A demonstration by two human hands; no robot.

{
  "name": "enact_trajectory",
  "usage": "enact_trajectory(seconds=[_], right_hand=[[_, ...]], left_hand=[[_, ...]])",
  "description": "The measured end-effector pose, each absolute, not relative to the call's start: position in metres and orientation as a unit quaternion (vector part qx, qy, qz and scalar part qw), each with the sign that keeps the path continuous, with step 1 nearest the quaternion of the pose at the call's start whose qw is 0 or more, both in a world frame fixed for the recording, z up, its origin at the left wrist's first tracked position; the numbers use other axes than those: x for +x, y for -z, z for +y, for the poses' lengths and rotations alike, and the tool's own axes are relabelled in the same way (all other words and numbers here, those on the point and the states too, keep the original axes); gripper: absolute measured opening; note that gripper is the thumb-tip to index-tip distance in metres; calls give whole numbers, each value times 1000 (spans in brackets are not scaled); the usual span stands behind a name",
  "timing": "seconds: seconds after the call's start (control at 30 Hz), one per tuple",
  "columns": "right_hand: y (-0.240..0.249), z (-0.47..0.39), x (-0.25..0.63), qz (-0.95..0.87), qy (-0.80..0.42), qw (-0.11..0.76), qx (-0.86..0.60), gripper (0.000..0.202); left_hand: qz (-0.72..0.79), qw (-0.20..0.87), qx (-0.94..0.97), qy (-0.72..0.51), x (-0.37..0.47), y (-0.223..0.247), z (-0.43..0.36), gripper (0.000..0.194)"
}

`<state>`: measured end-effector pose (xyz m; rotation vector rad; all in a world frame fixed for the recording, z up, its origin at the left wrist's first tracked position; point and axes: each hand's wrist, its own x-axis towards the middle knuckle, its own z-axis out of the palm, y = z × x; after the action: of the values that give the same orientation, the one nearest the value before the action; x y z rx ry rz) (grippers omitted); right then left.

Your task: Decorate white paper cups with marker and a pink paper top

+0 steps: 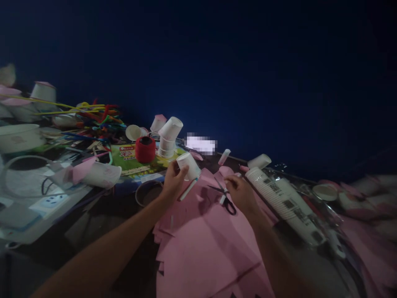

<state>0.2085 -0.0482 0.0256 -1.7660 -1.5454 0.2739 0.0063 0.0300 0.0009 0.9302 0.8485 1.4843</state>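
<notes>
A white paper cup (190, 166) is gripped in my left hand (175, 178), tilted, over the upper left part of the pink paper sheets (207, 244). Below the cup a slim white and red stick-like item (187, 189) slants down to the left. My right hand (241, 192) has its fingers curled together near the sheets' right side; whether they pinch anything is too small to tell. Open scissors with black handles (230, 205) lie on the pink paper just left of that hand.
Stacked cups (167, 147) and a red yarn ball (145, 150) stand at the back left, near colourful pipe cleaners (105, 116). A long wrapped cup stack (285, 207) lies at the right. A glue stick (224, 157) stands behind the scissors.
</notes>
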Motion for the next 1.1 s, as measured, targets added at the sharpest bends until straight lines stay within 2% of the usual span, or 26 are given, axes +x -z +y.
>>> enact_trajectory(seconds=[0.17, 0.3, 0.43, 0.67, 0.9, 1.1], right_hand=[[-24, -65, 188, -671, -89, 126, -725, 23], [-19, -72, 178, -686, -4, 45, -726, 22], [-14, -72, 177, -685, 35, 26, -727, 21], [-13, -73, 182, -677, 19, 13, -736, 24], [-14, -73, 183, -677, 30, 12, -735, 28], [-5, -71, 178, -699, 27, 57, -713, 31]], left_hand=[[339, 565, 440, -610, 7, 5, 27, 48], [357, 532, 460, -615, 7, 8, 29, 46], [384, 490, 504, -599, 4, 6, 29, 43], [409, 427, 559, -582, 0, 18, 36, 46], [446, 409, 560, -566, 3, 22, 38, 61], [438, 369, 643, -509, 3, 19, 36, 73]])
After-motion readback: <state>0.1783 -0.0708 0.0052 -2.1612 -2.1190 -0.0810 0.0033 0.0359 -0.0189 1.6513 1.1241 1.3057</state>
